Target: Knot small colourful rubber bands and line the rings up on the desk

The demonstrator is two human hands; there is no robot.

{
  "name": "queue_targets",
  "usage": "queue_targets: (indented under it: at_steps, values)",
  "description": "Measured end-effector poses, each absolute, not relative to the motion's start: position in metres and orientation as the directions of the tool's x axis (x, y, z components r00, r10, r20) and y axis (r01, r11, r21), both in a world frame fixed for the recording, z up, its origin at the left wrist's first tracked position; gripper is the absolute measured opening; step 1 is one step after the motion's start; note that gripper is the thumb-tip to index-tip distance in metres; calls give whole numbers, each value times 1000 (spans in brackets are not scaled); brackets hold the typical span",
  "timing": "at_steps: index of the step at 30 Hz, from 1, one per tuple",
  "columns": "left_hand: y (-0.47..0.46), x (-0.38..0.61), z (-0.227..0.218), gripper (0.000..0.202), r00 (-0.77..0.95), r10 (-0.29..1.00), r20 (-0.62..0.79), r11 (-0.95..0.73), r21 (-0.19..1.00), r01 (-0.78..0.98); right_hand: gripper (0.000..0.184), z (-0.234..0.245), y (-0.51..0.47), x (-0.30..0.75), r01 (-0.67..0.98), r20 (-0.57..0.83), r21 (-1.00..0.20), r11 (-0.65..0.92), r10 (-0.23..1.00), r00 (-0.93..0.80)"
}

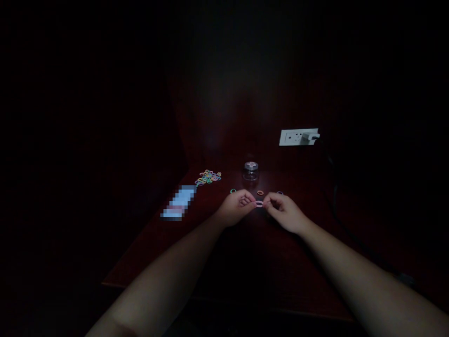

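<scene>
The scene is very dark. My left hand (237, 206) and my right hand (282, 210) meet over a dark red wooden table (245, 252), both pinching one small pale rubber band (259, 203) stretched between their fingertips. Loose bands lie just beyond them: an orange one (260, 192), a green one (233, 191) and a purple one (279, 192). A heap of several coloured bands (208, 177) lies further back to the left.
A small clear jar (250, 171) stands at the table's back. A flat pale packet (179, 203) lies at the left. A white wall socket (299, 137) holds a plug, and its dark cable (336, 206) hangs down on the right.
</scene>
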State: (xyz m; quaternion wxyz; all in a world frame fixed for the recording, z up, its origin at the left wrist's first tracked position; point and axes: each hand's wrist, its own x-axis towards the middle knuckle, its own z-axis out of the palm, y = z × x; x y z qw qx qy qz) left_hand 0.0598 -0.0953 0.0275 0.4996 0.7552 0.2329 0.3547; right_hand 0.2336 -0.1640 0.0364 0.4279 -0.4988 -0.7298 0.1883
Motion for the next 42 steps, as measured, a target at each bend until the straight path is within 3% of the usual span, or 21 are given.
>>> queue_targets:
  at_steps: [8, 19, 32, 42]
  values:
    - [-99, 61, 30, 31, 640, 714, 284, -367, 930, -3, 18, 36, -164, 232, 552, 438, -707, 441, 887, -148]
    - [-99, 59, 33, 13, 655, 700, 287, -375, 927, -5, 19, 38, -164, 232, 577, 435, -698, 424, 891, -129]
    - [-98, 60, 30, 14, 662, 685, 303, -411, 911, 8, 22, 36, -164, 232, 591, 448, -672, 445, 881, -154]
    - [-100, 61, 31, 13, 666, 685, 295, -398, 917, 4, 21, 34, -164, 232, 560, 372, -731, 390, 916, -152]
